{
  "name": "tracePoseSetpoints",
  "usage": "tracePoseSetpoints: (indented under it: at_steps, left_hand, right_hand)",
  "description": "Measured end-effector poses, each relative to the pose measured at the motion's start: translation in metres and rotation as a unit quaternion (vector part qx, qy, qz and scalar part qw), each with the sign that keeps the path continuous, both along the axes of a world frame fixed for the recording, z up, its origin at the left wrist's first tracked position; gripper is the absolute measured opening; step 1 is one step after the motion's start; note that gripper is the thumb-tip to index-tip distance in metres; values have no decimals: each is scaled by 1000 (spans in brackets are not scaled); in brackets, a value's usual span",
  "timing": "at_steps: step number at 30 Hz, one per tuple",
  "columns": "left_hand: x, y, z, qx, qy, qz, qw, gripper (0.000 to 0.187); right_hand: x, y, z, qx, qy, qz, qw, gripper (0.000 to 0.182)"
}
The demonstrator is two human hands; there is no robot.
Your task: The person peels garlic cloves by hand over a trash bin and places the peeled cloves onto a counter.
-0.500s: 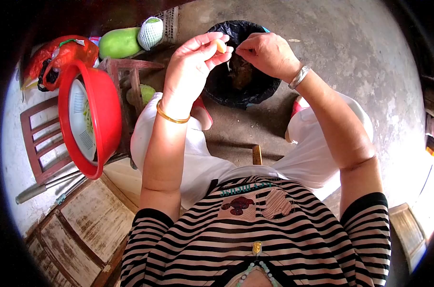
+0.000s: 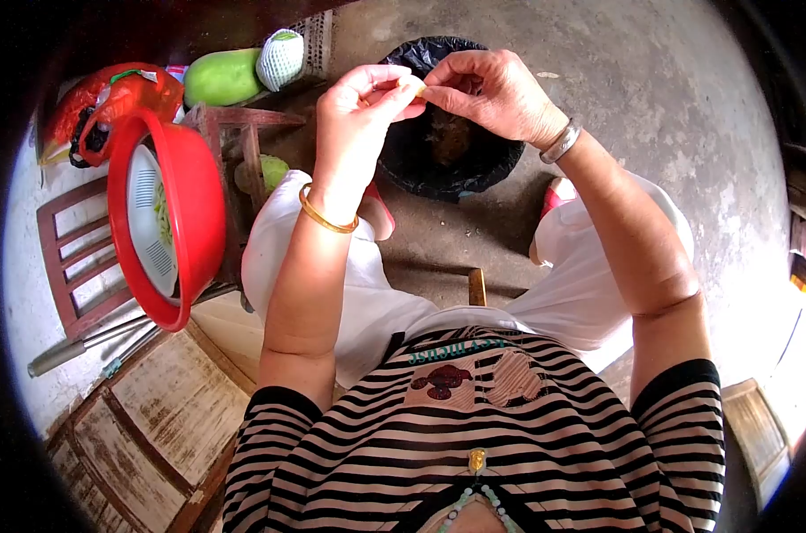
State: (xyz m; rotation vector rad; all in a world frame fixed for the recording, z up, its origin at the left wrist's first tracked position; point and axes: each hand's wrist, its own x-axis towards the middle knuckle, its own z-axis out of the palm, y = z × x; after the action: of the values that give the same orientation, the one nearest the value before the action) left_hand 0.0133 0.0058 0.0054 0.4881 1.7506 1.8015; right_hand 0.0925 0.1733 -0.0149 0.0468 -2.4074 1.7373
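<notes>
My left hand (image 2: 360, 111) pinches a small pale yellow piece (image 2: 413, 86) between thumb and fingers; its exact kind is too small to make out. On its right side, the thumb and index finger of my right hand (image 2: 492, 93) are closed against the same piece. Both hands are above the near rim area of a bin lined with a black bag (image 2: 407, 169). Brownish scraps (image 2: 450, 140) lie inside the bin, partly in shadow.
At the left, a red basin (image 2: 209, 213) holds a white basket (image 2: 142, 218) with green pieces. Behind it are a red plastic bag (image 2: 141, 93), a long green gourd (image 2: 222, 78) and a net-wrapped fruit (image 2: 280, 62). A wooden chair (image 2: 52, 240) stands against the wall.
My right hand has opened its grip slightly, turned and come left to meet the piece in my left hand. My left wrist has shifted a little to the right.
</notes>
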Motion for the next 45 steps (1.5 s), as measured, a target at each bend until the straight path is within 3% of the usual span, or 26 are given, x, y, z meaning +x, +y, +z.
tracePoseSetpoints:
  at_steps: [8, 11, 14, 23, 45]
  left_hand:
    - [4, 1, -4, -27, 87, -34, 995, 15]
    - [3, 2, -2, -12, 87, -32, 996, 15]
    - [3, 3, 1, -28, 83, -17, 996, 16]
    - [4, 0, -2, -24, 99, -28, 994, 16]
    - [-5, -2, 4, 81, -86, -6, 993, 15]
  right_hand:
    - [-5, 8, -18, -8, 5, 5, 1000, 18]
    - [-5, 7, -13, -153, -45, 38, 987, 16]
    - [-3, 4, -6, -175, -49, 39, 983, 16]
    - [-5, 7, -12, -159, -62, 53, 984, 18]
    - [-2, 9, 5, -247, -75, 65, 964, 15]
